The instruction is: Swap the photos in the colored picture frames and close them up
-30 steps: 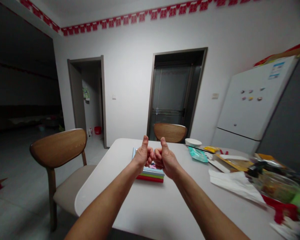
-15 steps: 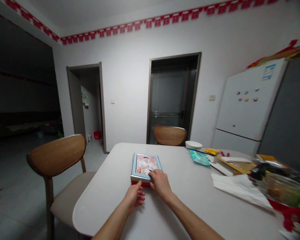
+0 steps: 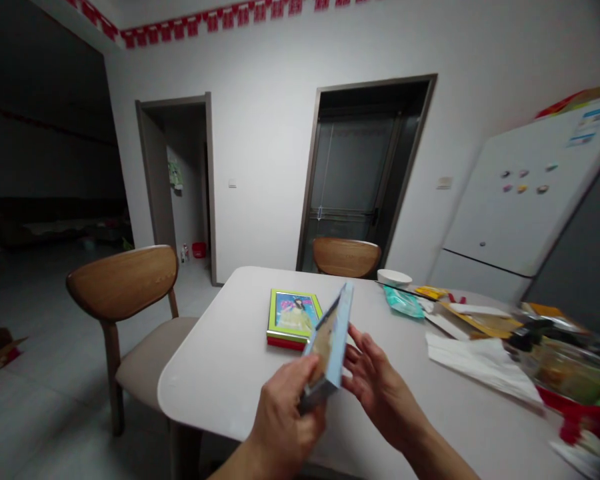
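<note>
My left hand grips the lower end of a light blue picture frame, lifted off the table and tilted on edge. My right hand is beside it with fingers spread, the fingertips touching the frame's right side. Behind them on the white table lies a small stack of frames: a green frame with a picture on top and a red frame under it.
Wooden chairs stand at the table's left and far side. A white bowl, a teal packet, papers and a glass bowl crowd the right side. A white fridge stands at the right wall.
The hands went from a thumbs-up to the stack of frames. The blue frame has been lifted off the stack and brought closer, uncovering the green one. The camera tilted down.
</note>
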